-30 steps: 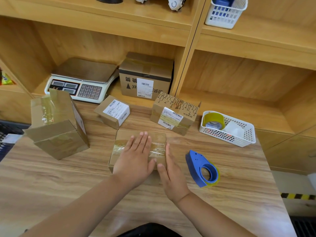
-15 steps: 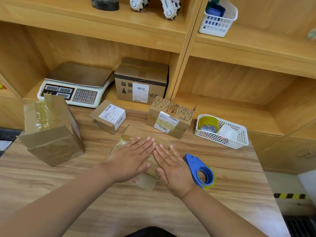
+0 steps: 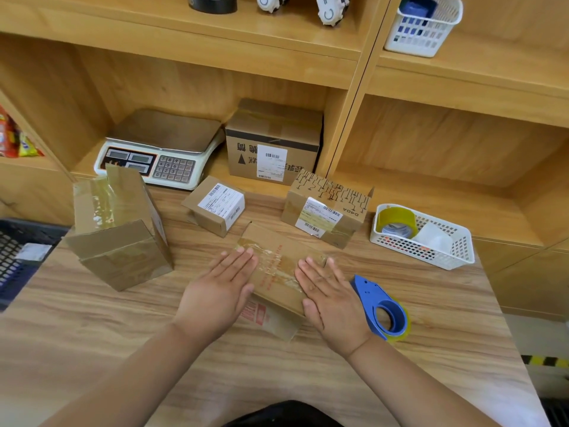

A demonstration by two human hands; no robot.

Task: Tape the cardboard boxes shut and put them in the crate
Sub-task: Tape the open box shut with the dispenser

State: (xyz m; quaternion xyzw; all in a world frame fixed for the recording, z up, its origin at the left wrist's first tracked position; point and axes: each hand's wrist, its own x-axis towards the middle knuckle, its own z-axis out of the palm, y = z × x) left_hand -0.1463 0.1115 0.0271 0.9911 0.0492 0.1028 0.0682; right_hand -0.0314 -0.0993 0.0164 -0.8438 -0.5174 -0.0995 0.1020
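A flat cardboard box (image 3: 277,272) with clear tape along its top lies on the wooden table (image 3: 123,328) in front of me. My left hand (image 3: 221,288) lies flat on its left side, fingers straight. My right hand (image 3: 332,300) lies flat on its right side, fingers straight. A blue tape dispenser (image 3: 381,309) sits just right of my right hand. More cardboard boxes stand around: a tall one (image 3: 117,229) at the left, a small labelled one (image 3: 215,204) and a printed one (image 3: 326,208) behind. A dark crate (image 3: 15,257) shows at the left edge.
A weighing scale (image 3: 160,152) and a larger box (image 3: 274,140) sit in the shelf recess behind the table. A white basket (image 3: 431,241) with tape rolls stands at the right. Another white basket (image 3: 421,23) sits on the upper shelf.
The box has turned at an angle under my hands. My hands have slid apart, from the middle of the tape toward the box's two sides.
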